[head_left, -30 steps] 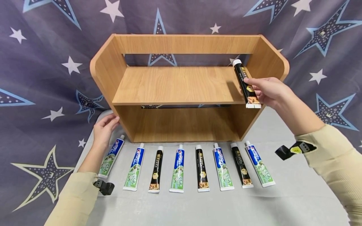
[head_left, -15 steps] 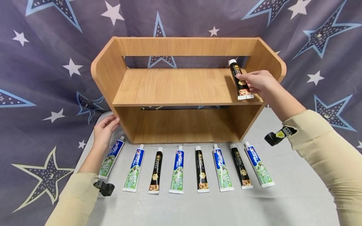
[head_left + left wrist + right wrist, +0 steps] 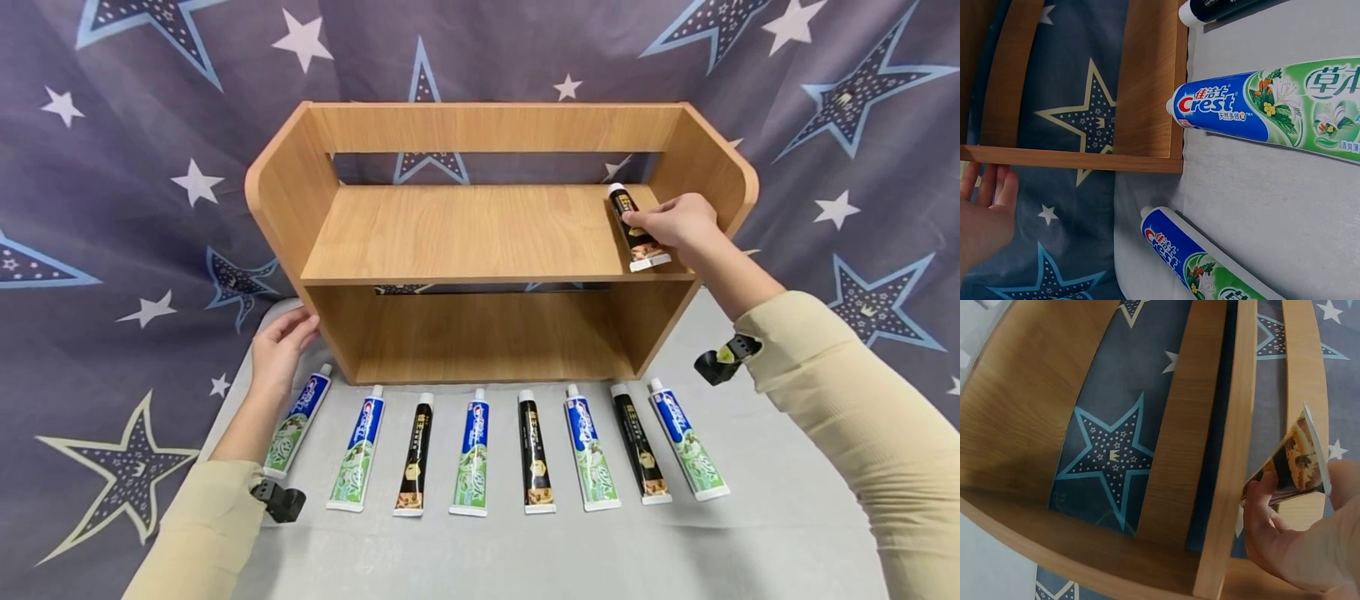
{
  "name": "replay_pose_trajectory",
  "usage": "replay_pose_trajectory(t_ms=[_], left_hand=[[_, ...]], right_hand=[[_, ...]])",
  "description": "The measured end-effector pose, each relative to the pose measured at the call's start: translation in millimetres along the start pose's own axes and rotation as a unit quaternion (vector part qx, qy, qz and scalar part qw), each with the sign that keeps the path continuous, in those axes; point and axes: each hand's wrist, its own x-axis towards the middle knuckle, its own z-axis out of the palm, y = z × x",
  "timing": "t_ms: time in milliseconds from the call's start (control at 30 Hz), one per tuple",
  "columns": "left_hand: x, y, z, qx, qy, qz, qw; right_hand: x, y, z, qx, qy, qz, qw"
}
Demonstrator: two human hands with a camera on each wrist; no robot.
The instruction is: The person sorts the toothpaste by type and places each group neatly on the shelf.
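My right hand point(image 3: 684, 222) pinches a black toothpaste tube point(image 3: 627, 210) between thumb and fingers. The tube is on the right part of the upper board of a wooden shelf point(image 3: 457, 233), white cap toward the back, flat crimped end at the board's front edge. In the right wrist view, the tube's crimped end point(image 3: 1302, 453) shows tilted above the fingers. At the shelf's left side, my left hand point(image 3: 279, 350) rests its fingertips on the outer face of the side panel point(image 3: 1072, 159). Beside that forearm lies a blue-and-green Crest toothpaste tube point(image 3: 298, 423).
A row of toothpaste tubes lies on the grey cloth in front of the shelf, blue-and-green tubes point(image 3: 471, 454) alternating with black tubes point(image 3: 536, 454). The shelf's lower compartment point(image 3: 487, 337) opens toward me. A star-patterned curtain point(image 3: 135, 250) hangs behind.
My right hand has carried the black tube inward and down onto the upper board. My left hand stays at the shelf's left side, and the row of tubes has not moved.
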Motion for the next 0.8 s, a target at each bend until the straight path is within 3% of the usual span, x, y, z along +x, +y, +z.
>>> replay_pose_trajectory(t_ms=[233,467,800], left_hand=[[1.0,-0.9,0.4,-0.014,0.000,0.000,0.9999],[-0.5,0.2,0.6,0.018,-0.005,-0.004,0.9998],[-3.1,2.2,-0.3,0.000,-0.007,-0.004,1.0000]], right_hand=[[3.4,-0.9,4.0,-0.007,0.020,0.002,0.9998],[5.7,-1.7,5.3,-0.011,0.027,-0.007,0.9995],[6.2,-2.0,6.8,0.004,0.030,-0.005,0.9995]])
